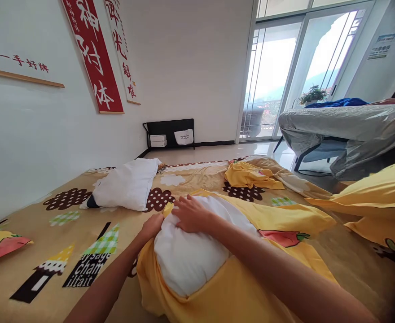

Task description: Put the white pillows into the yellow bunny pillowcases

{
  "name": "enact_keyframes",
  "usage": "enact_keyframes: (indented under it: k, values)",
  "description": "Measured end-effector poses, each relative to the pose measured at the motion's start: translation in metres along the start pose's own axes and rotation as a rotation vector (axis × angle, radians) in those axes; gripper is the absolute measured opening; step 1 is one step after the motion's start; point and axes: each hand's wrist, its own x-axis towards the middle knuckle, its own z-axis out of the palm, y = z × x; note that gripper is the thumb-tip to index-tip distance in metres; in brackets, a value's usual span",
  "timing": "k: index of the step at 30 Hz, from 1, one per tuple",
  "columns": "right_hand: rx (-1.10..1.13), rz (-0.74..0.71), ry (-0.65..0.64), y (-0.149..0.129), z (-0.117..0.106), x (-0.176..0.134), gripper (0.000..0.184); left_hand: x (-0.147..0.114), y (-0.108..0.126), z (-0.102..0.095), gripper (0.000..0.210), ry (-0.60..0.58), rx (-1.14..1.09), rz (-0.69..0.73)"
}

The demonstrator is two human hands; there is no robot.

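Observation:
A white pillow (190,260) lies on the bed in front of me, partly inside a yellow pillowcase (238,287). The cloth wraps its near side and far right edge, and a red chili-like print shows on the case. My left hand (152,226) is closed at the pillow's left edge, on the rim of the pillowcase; its fingertips are hidden. Across the top of the pillow rests my right hand (190,214), fingers apart and pressing on the white fabric.
Another white pillow (126,184) lies farther back on the patterned bedspread (93,237). Crumpled yellow cloth (251,175) is at the far right, with a yellow stack (379,188) nearer. A plastic-covered table (345,121) stands beyond, and a black rack (170,132) is against the wall.

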Motion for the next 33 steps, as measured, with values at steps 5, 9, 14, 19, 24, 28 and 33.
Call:
enact_keyframes:
  k: [5,9,14,19,24,28,33]
  values:
    - [0.081,-0.085,-0.224,-0.012,0.053,-0.003,0.036,-0.001,-0.007,-0.005,0.014,0.075,-0.010,-0.018]
    - [0.050,-0.072,-0.346,-0.019,0.064,0.001,0.018,-0.008,0.002,-0.012,0.017,0.165,-0.032,-0.011]
    - [-0.048,-0.057,-0.383,-0.036,0.060,0.010,0.008,-0.024,0.016,-0.036,0.017,0.248,-0.055,0.043]
    - [-0.102,-0.060,-0.299,-0.038,0.038,-0.007,0.016,-0.043,0.035,-0.064,0.017,0.350,-0.108,0.100]
    - [-0.018,-0.041,-0.210,-0.014,-0.027,-0.037,0.017,-0.062,0.057,-0.089,0.019,0.474,-0.197,0.166]
    - [0.155,0.031,0.206,-0.008,-0.060,-0.062,0.028,-0.077,0.067,-0.102,0.023,0.543,-0.249,0.161]
    - [0.102,-0.108,0.201,-0.016,-0.047,-0.064,0.044,-0.091,0.083,-0.108,0.022,0.557,-0.156,0.158]
